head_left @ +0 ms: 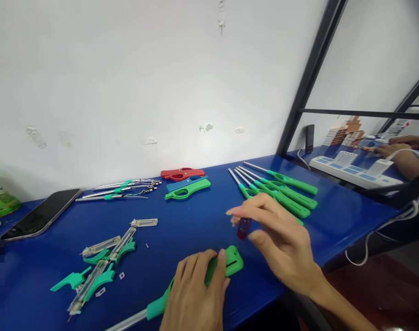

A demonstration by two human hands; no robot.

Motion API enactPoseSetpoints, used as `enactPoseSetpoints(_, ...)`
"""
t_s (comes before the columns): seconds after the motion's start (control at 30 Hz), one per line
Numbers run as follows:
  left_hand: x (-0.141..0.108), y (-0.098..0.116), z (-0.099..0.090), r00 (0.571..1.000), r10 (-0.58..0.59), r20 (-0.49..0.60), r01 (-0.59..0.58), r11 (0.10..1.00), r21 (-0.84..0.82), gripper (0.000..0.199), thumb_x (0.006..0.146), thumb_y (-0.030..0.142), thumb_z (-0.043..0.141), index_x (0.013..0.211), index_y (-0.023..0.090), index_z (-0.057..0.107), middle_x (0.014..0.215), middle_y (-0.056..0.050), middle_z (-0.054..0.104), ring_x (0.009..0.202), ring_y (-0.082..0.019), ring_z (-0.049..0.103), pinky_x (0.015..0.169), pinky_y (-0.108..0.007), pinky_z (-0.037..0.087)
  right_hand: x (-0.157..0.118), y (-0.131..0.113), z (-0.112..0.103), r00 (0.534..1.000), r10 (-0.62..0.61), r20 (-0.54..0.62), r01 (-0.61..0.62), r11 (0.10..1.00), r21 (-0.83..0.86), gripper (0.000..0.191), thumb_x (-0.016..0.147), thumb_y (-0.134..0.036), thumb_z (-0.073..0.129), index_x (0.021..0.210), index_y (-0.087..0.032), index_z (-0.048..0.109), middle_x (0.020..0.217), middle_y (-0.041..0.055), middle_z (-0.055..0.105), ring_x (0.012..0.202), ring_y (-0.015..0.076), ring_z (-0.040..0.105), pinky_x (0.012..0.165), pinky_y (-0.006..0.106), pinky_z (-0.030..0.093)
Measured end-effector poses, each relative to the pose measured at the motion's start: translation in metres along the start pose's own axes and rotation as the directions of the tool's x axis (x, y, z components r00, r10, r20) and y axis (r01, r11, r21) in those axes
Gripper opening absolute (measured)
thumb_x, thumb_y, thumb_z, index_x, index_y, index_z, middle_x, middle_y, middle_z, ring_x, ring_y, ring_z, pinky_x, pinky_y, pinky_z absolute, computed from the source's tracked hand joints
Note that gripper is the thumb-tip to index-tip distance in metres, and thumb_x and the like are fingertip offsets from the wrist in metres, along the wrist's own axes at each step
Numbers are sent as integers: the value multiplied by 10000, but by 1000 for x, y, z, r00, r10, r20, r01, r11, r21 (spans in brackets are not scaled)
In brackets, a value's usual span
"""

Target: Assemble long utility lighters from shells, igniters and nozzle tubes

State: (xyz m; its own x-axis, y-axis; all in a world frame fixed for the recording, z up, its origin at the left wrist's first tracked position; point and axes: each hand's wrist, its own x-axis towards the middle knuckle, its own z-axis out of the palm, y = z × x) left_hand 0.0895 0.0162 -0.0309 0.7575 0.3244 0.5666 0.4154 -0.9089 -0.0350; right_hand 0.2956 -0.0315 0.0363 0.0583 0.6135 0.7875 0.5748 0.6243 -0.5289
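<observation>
One green lighter (234,260) is placed at the lower centre of the frame, laid slantwise on the blue table (182,230), its metal tube running to the bottom edge. It is held down by the left hand (197,292), whose fingers are wrapped over the handle. One screwdriver (244,228), dark red, is held almost upright between the curled fingers and thumb of the right hand (281,243); its tip is set on the near-right end of the lighter.

Right of centre: several finished-looking green lighters (292,200), laid side by side, partly hidden by the right hand. Centre, near the wall (161,82): red handles (184,173), a blue handle (185,183) and a green handle (190,189). Left of centre: metal tubes (127,188) with wires. Lower left: clear tanks (144,223), teal triggers (73,279) and a small screw (147,245). Far left: one phone (40,216), laid flat. Right side, beyond a black frame (308,76): a white power strip (354,172), small boxes (350,131) and another person's hands (399,149).
</observation>
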Motion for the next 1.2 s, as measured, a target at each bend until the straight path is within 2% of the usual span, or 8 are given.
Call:
enactPoseSetpoints(0.13, -1, 1, 2, 1000, 14, -5, -14, 1000, 27, 371, 1043, 141, 483, 1404, 122, 564, 1160, -143, 721, 1000, -281, 737, 778, -404, 630, 0, -4, 2, 996, 32, 84, -38, 997, 70, 359, 1065, -121, 544, 1306, -322, 718, 1193, 31, 741, 1033, 184, 697, 806, 312, 595)
enactPoseSetpoints(0.33, -2, 1, 5, 999, 32, -33, -31, 998, 48, 362, 1029, 116, 485, 1379, 101, 572, 1138, -150, 728, 975, -287, 747, 756, -417, 637, -1, 0, 4, 998, 6, -65, -4, 999, 34, 384, 901, -196, 835, 1245, -353, 769, 899, 0, 667, 829, 177, 653, 749, 329, 576)
enactPoseSetpoints(0.5, -1, 1, 7, 999, 26, -37, -24, 999, 37, 354, 1043, 129, 473, 1384, 106, 566, 1137, -146, 724, 983, -280, 749, 768, -413, 641, -2, -3, -6, 993, 41, 108, -51, 995, 90, 410, 1070, -163, 556, 1413, -354, 675, 1285, 47, 732, 1109, 227, 703, 859, 371, 619)
enactPoseSetpoints(0.67, -1, 0, 6, 999, 20, -27, -19, 999, 32, 357, 1051, 138, 472, 1395, 111, 563, 1148, -139, 724, 999, -272, 746, 789, -407, 637, -2, -6, 1, 1000, 16, -26, -15, 999, 43, 351, 965, -150, 745, 1240, -366, 771, 885, -2, 687, 811, 169, 653, 711, 310, 578)
enactPoseSetpoints(0.73, -2, 0, 6, 1000, 18, -22, -18, 999, 36, 361, 1055, 144, 466, 1402, 116, 563, 1155, -138, 726, 1004, -272, 747, 794, -403, 634, -1, -6, 2, 1000, 3, -18, -3, 1000, -7, 327, 950, -237, 785, 1253, -357, 770, 901, 13, 661, 812, 180, 637, 713, 324, 572)
enactPoseSetpoints(0.87, -2, 0, 7, 999, 24, -26, -22, 998, 54, 345, 1060, 150, 450, 1376, 120, 584, 1136, -138, 733, 978, -271, 751, 770, -395, 630, 0, -7, -1, 989, 59, 133, -66, 997, 47, 395, 1085, -202, 526, 1422, -355, 664, 1215, 65, 727, 1015, 225, 702, 788, 360, 610)
enactPoseSetpoints(1.07, -2, 1, 6, 1000, 18, -18, -17, 999, 43, 361, 1050, 141, 470, 1396, 111, 571, 1161, -145, 734, 997, -278, 751, 787, -410, 635, -1, -6, 1, 999, 15, -43, -14, 1000, 24, 385, 901, -187, 828, 1241, -361, 777, 862, 2, 702, 787, 193, 671, 702, 334, 591)
enactPoseSetpoints(1.2, -1, 0, 6, 999, 31, -35, -29, 998, 53, 343, 1054, 145, 462, 1372, 109, 586, 1132, -147, 736, 976, -279, 753, 762, -403, 635, -2, -5, 2, 997, 48, 62, -49, 999, 14, 364, 1054, -201, 609, 1366, -360, 711, 1200, 42, 753, 1016, 217, 719, 823, 354, 614)
